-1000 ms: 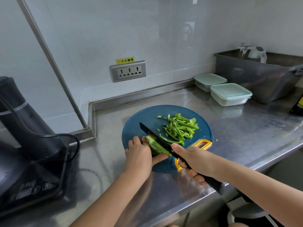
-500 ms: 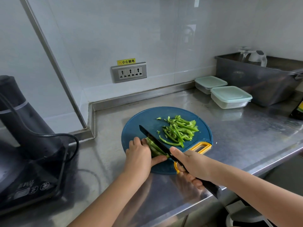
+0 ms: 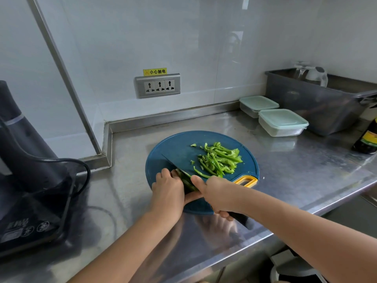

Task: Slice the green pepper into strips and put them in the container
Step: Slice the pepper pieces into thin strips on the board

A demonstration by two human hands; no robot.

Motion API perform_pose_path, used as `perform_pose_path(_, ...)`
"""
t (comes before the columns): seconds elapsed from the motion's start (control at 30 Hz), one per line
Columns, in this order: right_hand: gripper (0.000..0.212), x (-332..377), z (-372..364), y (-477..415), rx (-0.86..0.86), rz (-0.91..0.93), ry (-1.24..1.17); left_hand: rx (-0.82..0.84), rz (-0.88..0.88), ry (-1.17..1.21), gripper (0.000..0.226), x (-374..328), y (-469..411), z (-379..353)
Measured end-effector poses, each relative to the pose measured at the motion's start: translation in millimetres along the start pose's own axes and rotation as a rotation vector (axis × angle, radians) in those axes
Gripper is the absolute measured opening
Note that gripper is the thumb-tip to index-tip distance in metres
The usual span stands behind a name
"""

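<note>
Gripping the knife (image 3: pixel 176 163) by its black handle, your right hand (image 3: pixel 216 196) has its fingers wrapped round it, with 1 finger stretched forward onto the blade. The blade lies slanted across the round blue cutting board (image 3: pixel 173 146), tip toward the far left, edge down on the uncut pepper piece (image 3: pixel 186 181). Your left hand (image 3: pixel 168 190) holds that piece near the board's front edge, fingers curled over it. How much pepper lies beneath your fingers is hard to tell from this angle.

Just right of the blade, a loose heap of cut strips (image 3: pixel 219 158) lies on the board, with a few small scraps beside it. The board's yellow grip (image 3: pixel 245 181) points to the right.

At the back right of the steel counter (image 3: pixel 285 166) stand 2 lidded containers (image 3: pixel 283 122), close together and both closed, just beside a grey tub (image 3: pixel 322 107). A dark bottle (image 3: pixel 367 137) stands at the far right edge, and a black appliance (image 3: pixel 26 201) sits at the left.
</note>
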State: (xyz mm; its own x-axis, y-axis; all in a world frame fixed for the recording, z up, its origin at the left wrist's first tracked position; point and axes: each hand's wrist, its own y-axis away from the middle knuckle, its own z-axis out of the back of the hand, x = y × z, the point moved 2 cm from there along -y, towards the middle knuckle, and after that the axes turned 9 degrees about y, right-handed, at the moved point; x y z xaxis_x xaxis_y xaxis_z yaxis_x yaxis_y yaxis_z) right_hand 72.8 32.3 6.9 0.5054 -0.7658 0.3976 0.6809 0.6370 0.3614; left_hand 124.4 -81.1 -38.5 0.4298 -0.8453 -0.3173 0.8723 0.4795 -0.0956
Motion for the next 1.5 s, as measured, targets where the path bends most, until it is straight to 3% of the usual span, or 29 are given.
perform_pose_path(0.13, 0.05, 8, -4, 0, -0.048, 0.058, 0.094, -0.006, 0.014, -0.012, 0.072, 0, 3, 3)
perform_pose_path(0.33, 0.051, -1, -3, 6, -0.048, 0.046, 0.075, 0.007, 0.051, -0.063, 0.085, -2, 3, 3)
perform_pose_path(0.6, 0.06, -31, -1, 32, 0.104, -0.216, -0.128, 0.012, 0.076, -0.131, 0.091, -3, -1, -1)
perform_pose_path(0.7, 0.044, -30, -6, 37, 0.131, -0.21, -0.044, 0.014, 0.07, -0.138, 0.104, -4, 2, -1)
perform_pose_path(0.77, 0.048, -28, -7, 38, 0.108, -0.211, -0.05, 0.009, 0.057, -0.092, 0.107, -6, 4, -2)
perform_pose_path(0.87, 0.063, -31, -7, 36, 0.042, -0.133, -0.033, 0.033, 0.079, -0.015, 0.104, -7, 2, 0)
perform_pose_path(0.93, 0.046, -33, -13, 34, -0.031, -0.138, -0.038, 0.05, 0.088, -0.006, 0.101, -7, -1, 3)
perform_pose_path(1.0, 0.053, -29, -19, 37, -0.071, -0.129, 0.008, 0.056, 0.09, -0.012, 0.098, -6, -1, 4)
perform_pose_path(1.1, 0.045, -27, -23, 34, -0.106, -0.119, 0.076, 0.041, 0.091, -0.025, 0.09, -7, 0, 3)
perform_pose_path(1.23, 0.062, -36, -16, 27, -0.051, -0.173, -0.052, 0.02, 0.112, -0.075, 0.098, -10, 1, 0)
perform_pose_path(1.33, 0.047, -39, -9, 26, 0.01, -0.176, -0.13, 0.005, 0.113, -0.076, 0.095, -11, 2, -1)
perform_pose_path(1.43, 0.058, -30, -3, 25, 0.037, -0.121, -0.15, 0.015, 0.115, -0.038, 0.092, -10, 0, 0)
perform_pose_path(1.5, 0.061, -26, 3, 20, 0.084, -0.199, -0.235, 0.041, 0.124, 0.007, 0.09, -9, -3, 2)
